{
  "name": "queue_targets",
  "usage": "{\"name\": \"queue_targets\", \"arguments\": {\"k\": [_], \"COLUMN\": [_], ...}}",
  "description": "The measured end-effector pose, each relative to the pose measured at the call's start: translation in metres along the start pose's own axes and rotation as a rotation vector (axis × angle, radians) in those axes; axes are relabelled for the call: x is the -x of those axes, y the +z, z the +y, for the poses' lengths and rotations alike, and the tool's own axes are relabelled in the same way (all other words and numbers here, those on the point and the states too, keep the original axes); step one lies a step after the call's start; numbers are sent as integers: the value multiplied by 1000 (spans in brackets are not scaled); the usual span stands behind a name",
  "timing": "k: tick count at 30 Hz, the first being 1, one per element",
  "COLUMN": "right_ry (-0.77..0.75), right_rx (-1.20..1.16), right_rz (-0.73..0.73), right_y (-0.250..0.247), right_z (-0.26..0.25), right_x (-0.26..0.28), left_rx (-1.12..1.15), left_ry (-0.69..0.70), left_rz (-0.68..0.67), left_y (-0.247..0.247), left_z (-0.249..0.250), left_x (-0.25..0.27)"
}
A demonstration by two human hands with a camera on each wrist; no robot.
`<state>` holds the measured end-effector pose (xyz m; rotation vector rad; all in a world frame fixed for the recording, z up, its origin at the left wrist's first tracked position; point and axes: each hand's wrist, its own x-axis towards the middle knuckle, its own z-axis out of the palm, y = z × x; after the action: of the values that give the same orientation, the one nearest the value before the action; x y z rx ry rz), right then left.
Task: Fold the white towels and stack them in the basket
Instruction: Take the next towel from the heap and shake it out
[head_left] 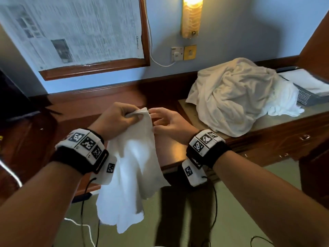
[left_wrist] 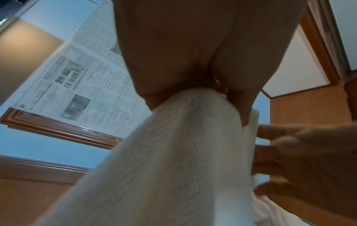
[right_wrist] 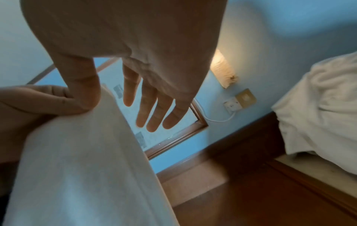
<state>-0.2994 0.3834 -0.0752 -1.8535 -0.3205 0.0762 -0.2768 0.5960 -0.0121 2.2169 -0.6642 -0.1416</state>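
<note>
A white towel [head_left: 131,168] hangs in the air in front of the desk. My left hand [head_left: 130,115] grips its bunched top corner, seen close in the left wrist view [left_wrist: 218,90] above the towel [left_wrist: 173,152]. My right hand [head_left: 157,120] is beside that corner with its fingers [right_wrist: 146,113] straight and spread. Its thumb lies against the towel [right_wrist: 81,168] near the left hand [right_wrist: 38,100]. A crumpled pile of white towels [head_left: 236,97] lies on the counter at the right. Behind it stands a mesh basket [head_left: 304,98] with folded white cloth inside.
A dark wooden desk [head_left: 92,107] runs along the wall, with a lower counter and drawers [head_left: 284,145] at the right. On the wall are a framed newspaper board [head_left: 80,32], a lit lamp [head_left: 191,16] and a socket [head_left: 177,54]. Cables [head_left: 83,227] trail on the green floor.
</note>
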Motion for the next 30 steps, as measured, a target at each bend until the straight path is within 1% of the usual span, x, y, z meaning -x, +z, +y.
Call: {"name": "queue_targets", "arguments": {"k": [2, 7, 9, 12, 14, 16, 18, 20, 22, 25, 27, 30], "right_ry": [-78, -195, -250, -285, -319, -371, -448, -479, -523, -515, -480, -478], "right_rx": [12, 112, 155, 227, 264, 341, 433, 409, 369, 297, 203, 141], "right_rz": [-38, 1, 4, -17, -26, -1, 87, 209, 319, 425, 460, 467], "right_y": [-3, -4, -3, -10, -17, -27, -39, -56, -77, -106, -120, -132], "right_z": [-16, -23, -30, -43, -55, -66, -78, -89, -96, -99, -98, -96], "right_x": [-15, -33, -42, -55, -62, -69, -77, -82, -85, -89, -93, -93], "left_rx": [-11, -67, -59, -4, 108, 298, 471, 579, 599, 599, 610, 691], "left_ry": [6, -1, -6, -44, -75, -80, -91, -111, -126, -140, -132, -143], "left_rz": [-10, 35, 75, 167, 237, 292, 333, 365, 356, 245, 181, 171], "left_y": [0, -4, -5, -5, -3, 4, 16, 30, 45, 73, 93, 112], "left_z": [2, 5, 6, 4, 1, -2, -5, -13, -26, -43, -42, -26], "left_x": [-3, -7, -7, -7, -8, -10, -10, -10, -8, -6, -8, -24]}}
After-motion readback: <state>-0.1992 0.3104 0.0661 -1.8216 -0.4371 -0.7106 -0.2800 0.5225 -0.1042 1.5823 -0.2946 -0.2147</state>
